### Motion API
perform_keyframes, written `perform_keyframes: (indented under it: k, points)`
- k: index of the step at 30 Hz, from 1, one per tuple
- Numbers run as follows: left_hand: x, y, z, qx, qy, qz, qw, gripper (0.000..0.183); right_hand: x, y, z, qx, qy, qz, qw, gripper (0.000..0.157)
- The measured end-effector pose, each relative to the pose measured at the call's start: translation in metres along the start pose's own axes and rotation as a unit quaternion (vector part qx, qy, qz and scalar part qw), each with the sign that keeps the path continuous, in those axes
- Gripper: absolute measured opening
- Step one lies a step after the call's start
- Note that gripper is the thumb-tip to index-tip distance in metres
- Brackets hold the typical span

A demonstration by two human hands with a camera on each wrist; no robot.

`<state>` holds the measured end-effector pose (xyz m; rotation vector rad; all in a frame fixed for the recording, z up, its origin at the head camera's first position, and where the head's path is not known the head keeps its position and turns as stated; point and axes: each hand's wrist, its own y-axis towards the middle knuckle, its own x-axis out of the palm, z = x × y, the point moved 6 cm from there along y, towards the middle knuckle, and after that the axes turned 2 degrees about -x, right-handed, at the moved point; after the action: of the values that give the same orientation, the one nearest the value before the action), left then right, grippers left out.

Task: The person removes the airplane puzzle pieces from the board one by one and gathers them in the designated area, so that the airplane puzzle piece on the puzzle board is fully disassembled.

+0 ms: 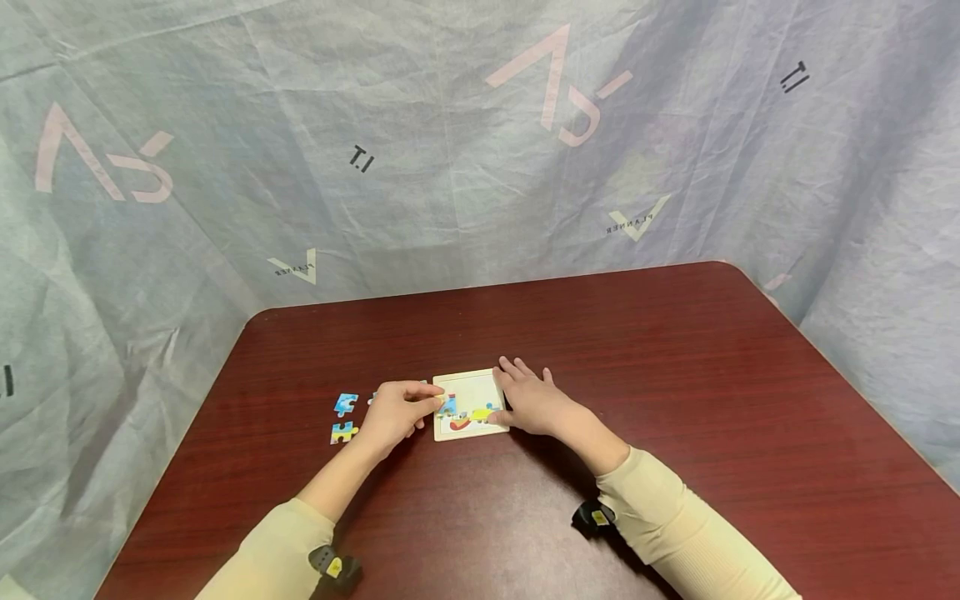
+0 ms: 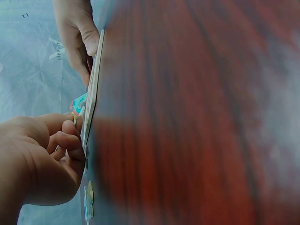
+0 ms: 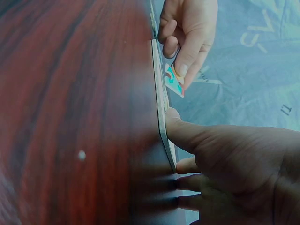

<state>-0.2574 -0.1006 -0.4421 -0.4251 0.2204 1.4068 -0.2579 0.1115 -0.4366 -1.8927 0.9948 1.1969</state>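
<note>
A jigsaw piece (image 1: 448,406), blue with red and yellow, is pinched between the thumb and index finger of my left hand (image 1: 393,417). It is tilted over the left part of a pale puzzle tray (image 1: 472,388), as the right wrist view shows. Along the tray's near side lie joined puzzle pieces (image 1: 480,414) with yellow and red parts. My right hand (image 1: 536,404) rests at the tray's right side, fingers spread past the edge and thumb (image 3: 174,117) on the tray near the pieces.
Left of my left hand lie loose pieces: a blue one (image 1: 346,404) and a yellow and blue one (image 1: 342,432). More pieces are partly hidden behind that hand. The dark red table (image 1: 637,333) meets a grey printed curtain (image 1: 450,208) at the back.
</note>
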Motion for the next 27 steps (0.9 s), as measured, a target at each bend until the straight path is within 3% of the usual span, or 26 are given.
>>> perform_keyframes:
  k: [27]
  points:
    - [-0.021, -0.007, -0.014, -0.026, 0.003, 0.004, 0.9996, 0.017, -0.001, -0.001, -0.001, -0.003, 0.004, 0.005, 1.0, 0.082]
